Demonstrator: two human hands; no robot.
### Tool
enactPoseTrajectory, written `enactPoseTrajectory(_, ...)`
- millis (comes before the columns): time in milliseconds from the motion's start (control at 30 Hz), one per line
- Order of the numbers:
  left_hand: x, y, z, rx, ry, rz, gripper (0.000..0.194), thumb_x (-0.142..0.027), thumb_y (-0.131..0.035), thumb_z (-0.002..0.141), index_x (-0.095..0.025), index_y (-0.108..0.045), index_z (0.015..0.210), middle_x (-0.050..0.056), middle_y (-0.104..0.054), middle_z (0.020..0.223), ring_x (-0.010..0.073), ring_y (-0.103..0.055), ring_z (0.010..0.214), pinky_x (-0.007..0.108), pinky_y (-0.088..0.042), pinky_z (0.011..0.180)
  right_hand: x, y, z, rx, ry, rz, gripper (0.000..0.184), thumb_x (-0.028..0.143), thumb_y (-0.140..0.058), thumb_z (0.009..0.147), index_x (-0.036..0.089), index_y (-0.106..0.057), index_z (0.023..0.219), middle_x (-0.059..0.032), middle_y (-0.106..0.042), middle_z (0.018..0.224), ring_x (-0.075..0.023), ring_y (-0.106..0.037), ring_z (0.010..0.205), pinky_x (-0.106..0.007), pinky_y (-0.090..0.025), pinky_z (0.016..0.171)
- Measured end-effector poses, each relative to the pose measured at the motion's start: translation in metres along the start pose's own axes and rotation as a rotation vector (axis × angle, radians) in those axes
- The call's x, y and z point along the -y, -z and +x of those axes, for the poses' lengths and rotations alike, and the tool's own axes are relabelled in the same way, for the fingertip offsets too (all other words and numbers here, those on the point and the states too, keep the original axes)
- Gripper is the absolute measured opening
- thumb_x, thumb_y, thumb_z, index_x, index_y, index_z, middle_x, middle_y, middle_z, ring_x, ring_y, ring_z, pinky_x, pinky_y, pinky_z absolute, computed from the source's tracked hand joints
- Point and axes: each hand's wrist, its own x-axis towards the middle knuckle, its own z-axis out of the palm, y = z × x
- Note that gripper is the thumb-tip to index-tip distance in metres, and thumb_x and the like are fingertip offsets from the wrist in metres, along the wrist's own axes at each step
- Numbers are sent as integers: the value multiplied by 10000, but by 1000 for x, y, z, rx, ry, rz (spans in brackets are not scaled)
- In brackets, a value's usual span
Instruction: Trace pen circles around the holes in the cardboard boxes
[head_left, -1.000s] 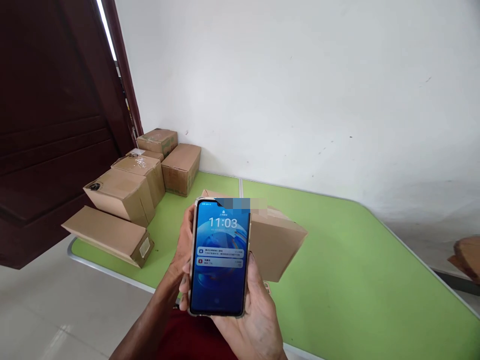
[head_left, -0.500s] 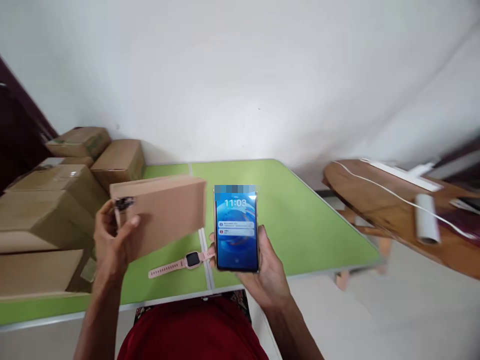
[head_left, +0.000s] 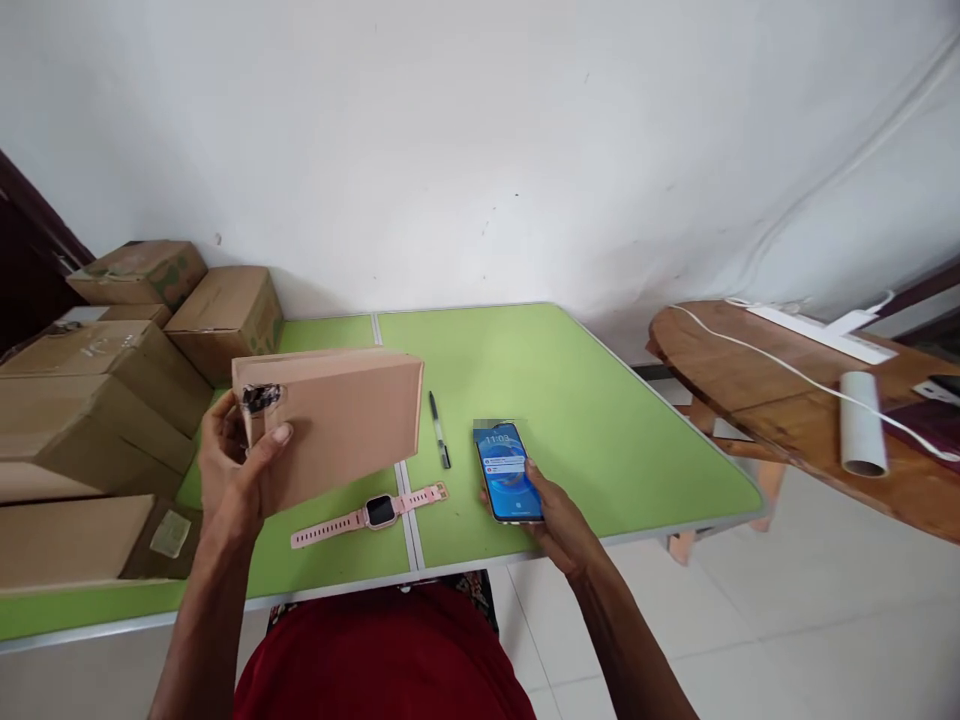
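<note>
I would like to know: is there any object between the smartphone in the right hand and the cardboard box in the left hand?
Yes. In the gap between the smartphone and the cardboard box, a pen lies on the green table. The pink smartwatch reaches in with its buckle end, closer to the near edge.

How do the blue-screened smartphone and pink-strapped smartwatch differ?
The rectangular, blue-screened smartphone is in the right hand; the pink-strapped smartwatch lies on the green table.
The smartphone's display is lit; the smartwatch's is dark.
The smartphone's display is larger than the smartwatch's.
Both displays face the camera.
</note>
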Motion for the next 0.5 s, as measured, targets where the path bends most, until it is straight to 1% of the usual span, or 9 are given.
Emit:
enactPoseTrajectory(100, 1, -4, -5, 49, 15, 15, 964, -539, -993, 580, -223, -648, 1424, 129, -738, 1360, 357, -698, 1232, 480, -566, 1040, -2, 2, 7, -46, 8, -114, 503, 625, -789, 866, 166, -794, 1072, -116, -867, 936, -300, -830, 775, -409, -655, 745)
enactPoseTrajectory(167, -1, -7, -10, 89, 30, -5, 996, -559, -1000, 584, -229, -624, 1446, 137, -724, 1395, 363, -695, 1249, 480, -567, 1036, 0, 6, 11, -81, 38, -199, 491, 631, -814, 789, 171, -799, 959, -98, -848, 869, -304, -801, 804, -398, -624, 763)
enactPoseTrajectory(233, -3, -10, -14, 126, 42, -36, 1025, -567, -1006, 589, -222, -598, 1463, 156, -702, 1446, 379, -680, 1300, 495, -562, 1066, 4, 11, 14, -124, 88, -341, 480, 654, -813, 730, 191, -782, 850, -75, -812, 784, -304, -752, 806, -385, -578, 742)
enactPoseTrajectory(300, -5, -13, -17, 154, 42, -64, 1036, -565, -1009, 599, -211, -577, 1472, 173, -677, 1492, 390, -656, 1360, 511, -542, 1119, 10, 16, 15, -150, 141, -574, 512, 718, -750, 726, 215, -768, 817, -64, -784, 737, -307, -713, 774, -389, -536, 702)
enactPoseTrajectory(367, -8, -15, -19, 175, 33, -79, 1035, -558, -1007, 617, -203, -560, 1481, 185, -655, 1526, 395, -634, 1405, 525, -518, 1165, 15, 18, 14, -155, 174, -827, 590, 798, -623, 757, 232, -762, 847, -81, -792, 758, -326, -716, 761, -412, -526, 697)
enactPoseTrajectory(433, -9, -16, -21, 184, 25, -82, 1039, -552, -1004, 622, -188, -550, 1482, 198, -648, 1535, 400, -625, 1424, 536, -502, 1191, 21, 16, 11, -138, 170, -996, 669, 841, -492, 763, 237, -750, 889, -121, -823, 842, -356, -752, 804, -451, -547, 756)
enactPoseTrajectory(500, -11, -16, -21, 187, 28, -83, 1048, -553, -1002, 619, -176, -540, 1481, 211, -642, 1539, 407, -620, 1435, 544, -492, 1207, 25, 12, 9, -136, 145, -1097, 714, 853, -407, 727, 239, -727, 904, -159, -837, 912, -384, -778, 848, -487, -557, 835)
